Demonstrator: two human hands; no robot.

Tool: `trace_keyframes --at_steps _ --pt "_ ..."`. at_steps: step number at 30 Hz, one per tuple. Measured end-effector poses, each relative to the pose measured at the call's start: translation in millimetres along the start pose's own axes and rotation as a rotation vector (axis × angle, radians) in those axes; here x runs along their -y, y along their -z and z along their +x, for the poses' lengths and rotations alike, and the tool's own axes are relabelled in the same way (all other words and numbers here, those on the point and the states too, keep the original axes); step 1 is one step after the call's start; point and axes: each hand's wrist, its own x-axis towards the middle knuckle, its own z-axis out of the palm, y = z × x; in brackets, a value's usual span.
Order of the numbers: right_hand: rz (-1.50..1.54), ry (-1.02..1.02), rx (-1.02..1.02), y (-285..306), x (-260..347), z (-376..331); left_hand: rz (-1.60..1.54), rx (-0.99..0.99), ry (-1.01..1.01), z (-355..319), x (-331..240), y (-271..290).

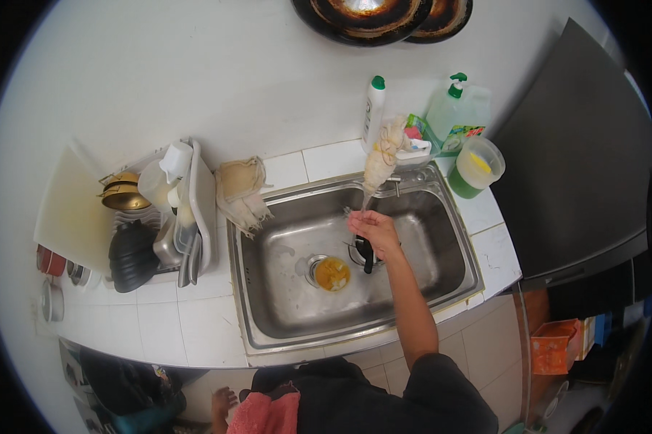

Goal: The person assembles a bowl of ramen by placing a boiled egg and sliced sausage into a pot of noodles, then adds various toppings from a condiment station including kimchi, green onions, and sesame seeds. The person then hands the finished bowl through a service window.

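Steel gleams in the sink [282, 304] where a person's right hand [373, 230] is closed around a dark-handled utensil [368, 254], held under the tap [384, 181], which is wrapped in a pale cloth [381, 155]. What kind of utensil it is cannot be made out, as the fingers cover most of it; its dark end points down toward the basin floor. Just beside it, an orange-stained strainer [331, 274] sits in the drain. The left hand is out of sight. Behind the sink stand a white bottle [373, 108], a clear jug with a green pump [457, 108] and a tub of green liquid [474, 168]. A second cloth [243, 192] hangs over the sink's left rim, next to a crowded dish rack [185, 217] holding a black pot [132, 254] and a brass bowl [122, 192].
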Motion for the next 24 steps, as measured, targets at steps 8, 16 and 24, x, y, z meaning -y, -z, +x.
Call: trace_keyframes --at_steps 8,16,24 --pt "-0.024 -0.011 0.007 -17.0 7.5 12.7 0.158 -0.138 -0.187 -11.6 -46.5 -31.7" --pt "-0.875 0.13 -0.191 -31.2 -12.4 55.1 0.163 -0.091 -0.01 14.7 62.5 -5.2" --pt "-1.062 0.162 0.169 18.0 37.2 41.2 0.112 -0.122 0.062 -6.7 101.1 -9.1"
